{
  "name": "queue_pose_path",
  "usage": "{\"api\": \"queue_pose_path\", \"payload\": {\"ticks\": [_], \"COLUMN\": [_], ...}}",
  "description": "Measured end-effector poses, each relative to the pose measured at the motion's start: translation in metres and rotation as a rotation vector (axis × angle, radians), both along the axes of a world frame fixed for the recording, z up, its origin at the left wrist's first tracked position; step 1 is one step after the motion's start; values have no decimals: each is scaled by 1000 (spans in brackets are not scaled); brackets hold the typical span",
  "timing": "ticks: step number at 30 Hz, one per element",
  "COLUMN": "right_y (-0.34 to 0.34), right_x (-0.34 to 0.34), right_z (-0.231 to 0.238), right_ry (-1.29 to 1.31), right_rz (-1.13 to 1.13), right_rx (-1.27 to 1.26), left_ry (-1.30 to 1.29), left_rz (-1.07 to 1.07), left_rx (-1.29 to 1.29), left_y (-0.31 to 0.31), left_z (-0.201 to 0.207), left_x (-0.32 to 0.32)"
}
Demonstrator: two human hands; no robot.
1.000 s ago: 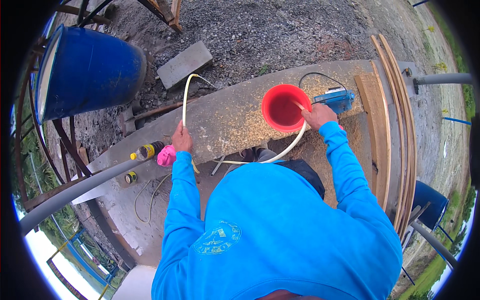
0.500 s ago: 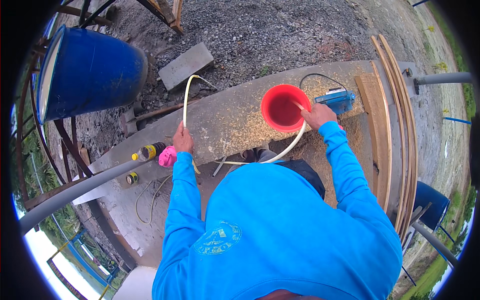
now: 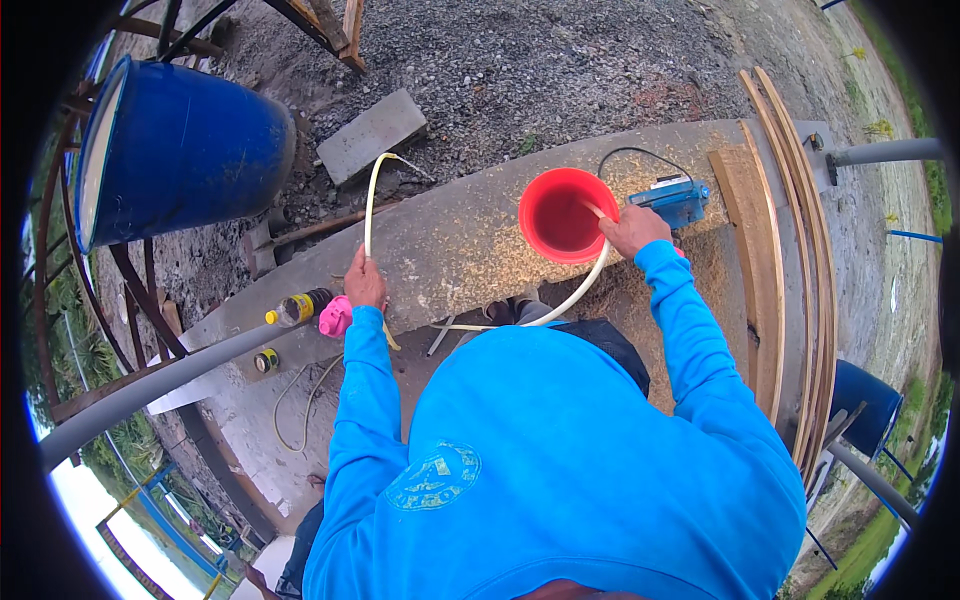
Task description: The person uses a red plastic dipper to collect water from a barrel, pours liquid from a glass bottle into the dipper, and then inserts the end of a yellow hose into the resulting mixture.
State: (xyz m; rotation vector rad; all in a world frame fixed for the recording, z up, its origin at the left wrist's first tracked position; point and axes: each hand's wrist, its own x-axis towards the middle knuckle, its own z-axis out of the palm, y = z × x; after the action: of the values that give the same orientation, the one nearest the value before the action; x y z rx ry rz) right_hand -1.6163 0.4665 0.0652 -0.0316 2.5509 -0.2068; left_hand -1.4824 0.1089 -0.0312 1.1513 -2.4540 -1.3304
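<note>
A pale yellow hose (image 3: 592,278) runs between both hands, passing in front of my body. My left hand (image 3: 366,282) is closed around one length of it, whose end curves up and lets out a thin stream of liquid toward the gravel. On the other side, my right hand (image 3: 637,232) grips the hose by the rim of a red bucket (image 3: 527,212). The hose end there reaches into the bucket; what lies at its bottom is hard to make out. Beside my left hand sits a crumpled pink item (image 3: 336,316), its kind unclear.
The bucket stands on a sawdust-strewn concrete ledge (image 3: 420,240). A blue power planer (image 3: 672,202) and wooden planks (image 3: 750,230) lie right of it. Leftward are a yellow-capped bottle (image 3: 298,308), a concrete block (image 3: 373,135) and a blue barrel (image 3: 190,150). Another person's dark-clad leg (image 3: 300,550) shows lower left.
Part of another person has come into view at the lower left. The bucket has shifted very slightly left; both my hands keep their hold on the hose.
</note>
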Motion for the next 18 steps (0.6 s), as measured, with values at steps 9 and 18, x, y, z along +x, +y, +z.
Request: {"api": "queue_pose_path", "payload": {"ticks": [9, 18], "right_y": [-2, -1], "right_x": [0, 0], "right_z": [2, -1], "right_ry": [9, -3], "right_rz": [0, 7], "right_rx": [-2, -1], "left_ry": [13, -17], "left_rz": [-26, 3], "left_rx": [-20, -18], "left_y": [-1, 7], "left_z": [-2, 7], "left_x": [0, -2]}}
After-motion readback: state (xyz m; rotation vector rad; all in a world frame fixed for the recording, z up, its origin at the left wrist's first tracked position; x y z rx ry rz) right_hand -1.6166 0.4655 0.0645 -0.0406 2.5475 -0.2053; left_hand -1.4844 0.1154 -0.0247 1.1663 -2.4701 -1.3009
